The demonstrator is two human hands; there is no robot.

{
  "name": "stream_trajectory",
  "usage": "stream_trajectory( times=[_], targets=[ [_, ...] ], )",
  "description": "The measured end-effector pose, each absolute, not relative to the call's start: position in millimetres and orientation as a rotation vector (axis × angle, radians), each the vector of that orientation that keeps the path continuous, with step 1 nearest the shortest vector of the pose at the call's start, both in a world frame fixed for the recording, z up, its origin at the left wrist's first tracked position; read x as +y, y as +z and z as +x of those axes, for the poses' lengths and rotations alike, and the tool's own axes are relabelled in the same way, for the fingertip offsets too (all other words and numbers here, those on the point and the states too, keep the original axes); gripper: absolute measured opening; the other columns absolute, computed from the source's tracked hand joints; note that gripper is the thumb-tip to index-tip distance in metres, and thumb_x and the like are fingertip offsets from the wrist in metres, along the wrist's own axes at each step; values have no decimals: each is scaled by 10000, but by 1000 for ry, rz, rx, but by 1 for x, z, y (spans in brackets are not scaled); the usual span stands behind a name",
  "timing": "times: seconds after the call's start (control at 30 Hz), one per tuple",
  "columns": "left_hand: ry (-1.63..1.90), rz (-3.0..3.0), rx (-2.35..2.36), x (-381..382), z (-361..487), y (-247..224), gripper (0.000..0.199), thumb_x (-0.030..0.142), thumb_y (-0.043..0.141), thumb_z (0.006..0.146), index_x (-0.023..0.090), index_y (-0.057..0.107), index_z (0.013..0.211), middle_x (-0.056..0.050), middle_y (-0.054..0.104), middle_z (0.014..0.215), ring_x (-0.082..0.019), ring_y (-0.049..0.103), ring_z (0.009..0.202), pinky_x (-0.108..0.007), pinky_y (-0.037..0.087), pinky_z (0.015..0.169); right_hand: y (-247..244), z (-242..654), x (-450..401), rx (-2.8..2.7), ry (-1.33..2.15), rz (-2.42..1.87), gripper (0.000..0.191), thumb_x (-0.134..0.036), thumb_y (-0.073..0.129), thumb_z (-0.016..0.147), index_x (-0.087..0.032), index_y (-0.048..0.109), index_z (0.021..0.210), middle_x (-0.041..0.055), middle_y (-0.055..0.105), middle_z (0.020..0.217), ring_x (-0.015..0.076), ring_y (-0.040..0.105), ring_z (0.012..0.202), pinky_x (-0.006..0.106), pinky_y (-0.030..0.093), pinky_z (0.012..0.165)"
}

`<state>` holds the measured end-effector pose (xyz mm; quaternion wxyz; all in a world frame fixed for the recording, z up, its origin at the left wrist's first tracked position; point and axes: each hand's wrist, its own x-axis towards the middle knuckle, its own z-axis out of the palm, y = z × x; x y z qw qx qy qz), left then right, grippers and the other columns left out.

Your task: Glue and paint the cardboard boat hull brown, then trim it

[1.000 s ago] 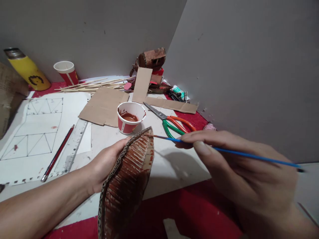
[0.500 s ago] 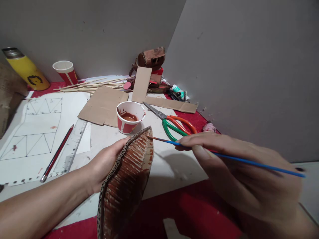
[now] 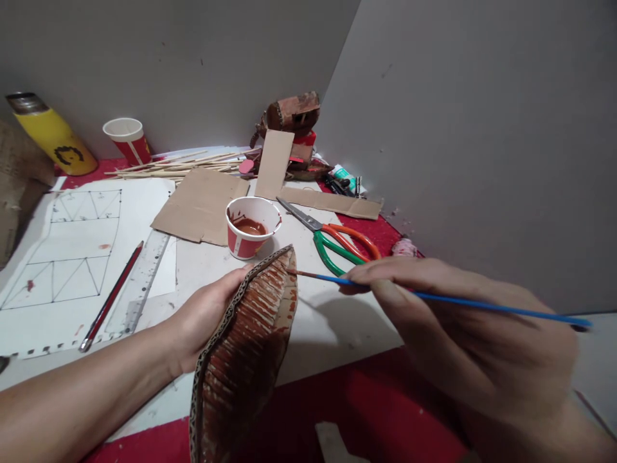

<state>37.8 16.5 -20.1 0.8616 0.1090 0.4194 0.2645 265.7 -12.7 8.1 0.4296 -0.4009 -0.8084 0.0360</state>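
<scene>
My left hand (image 3: 197, 328) holds a leaf-shaped cardboard piece (image 3: 245, 341) from its left side, with most fingers hidden behind it. Its ribbed inner face is streaked with reddish-brown paint, and bare tan cardboard shows along the upper right edge. In a pinch between thumb and fingers, my right hand (image 3: 463, 334) grips a thin blue paintbrush (image 3: 491, 305). The bristles touch the piece near its upper tip. Just beyond that tip stands a paper cup of brown paint (image 3: 252, 231).
Orange-and-green scissors (image 3: 332, 238) lie behind my right hand. Cardboard pieces (image 3: 200, 202), wooden sticks (image 3: 178, 166) and a brown cardboard model (image 3: 294, 116) sit farther back. At left are a pencil (image 3: 113, 292), a ruler (image 3: 144, 283), a drawing (image 3: 72, 244), another cup (image 3: 126, 138) and a yellow bottle (image 3: 55, 138).
The brush tip has moved slightly down along the bare edge of the piece, and the rear end of the handle has risen a little. My left hand has barely moved.
</scene>
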Motion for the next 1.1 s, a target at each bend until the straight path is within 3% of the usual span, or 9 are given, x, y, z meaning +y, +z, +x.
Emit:
stream_trajectory(
  times=[0.17, 0.37, 0.67, 0.8, 1.0, 1.1],
  targets=[
    [559, 218, 875, 16, 39, -21, 361, 350, 532, 955, 109, 769, 830, -86, 781, 751, -174, 717, 652, -246, 567, 659, 10, 266, -14, -1959, 15, -998, 220, -18, 643, 859, -204, 700, 961, 12, 749, 862, 116, 705, 755, 191, 572, 753],
    [576, 239, 875, 15, 38, -22, 354, 359, 533, 959, 119, 769, 848, -76, 778, 741, -173, 712, 636, -255, 566, 647, 11, 265, -14, -2007, 169, -952, 255, 13, 584, 873, -190, 681, 992, 27, 743, 878, 123, 708, 771, 206, 576, 727],
    [570, 245, 856, 16, 38, -21, 364, 351, 521, 961, 113, 774, 852, -92, 784, 763, -176, 714, 667, -253, 565, 673, 8, 267, -6, -2056, 65, -855, 264, 20, 617, 839, -168, 683, 1012, 42, 754, 895, 134, 724, 798, 197, 589, 770],
    [570, 256, 865, 17, 38, -21, 374, 348, 511, 965, 118, 774, 832, -81, 776, 724, -174, 708, 639, -254, 566, 652, 9, 265, -10, -2127, 213, -837, 223, -34, 588, 869, -210, 649, 990, 14, 743, 857, 147, 730, 789, 220, 605, 703],
    [535, 225, 867, 17, 38, -20, 414, 356, 492, 967, 97, 769, 798, -97, 778, 735, -181, 711, 625, -259, 573, 635, 8, 263, -12, -1995, 105, -952, 329, 26, 556, 834, -218, 668, 1024, 20, 756, 917, 165, 733, 811, 269, 617, 767],
    [560, 235, 839, 17, 39, -20, 409, 325, 480, 972, 114, 762, 765, -81, 768, 691, -173, 702, 592, -250, 567, 605, 9, 263, -11, -2103, 260, -858, 239, -20, 576, 866, -213, 649, 987, 14, 755, 856, 152, 737, 765, 233, 616, 681]
  ],
)
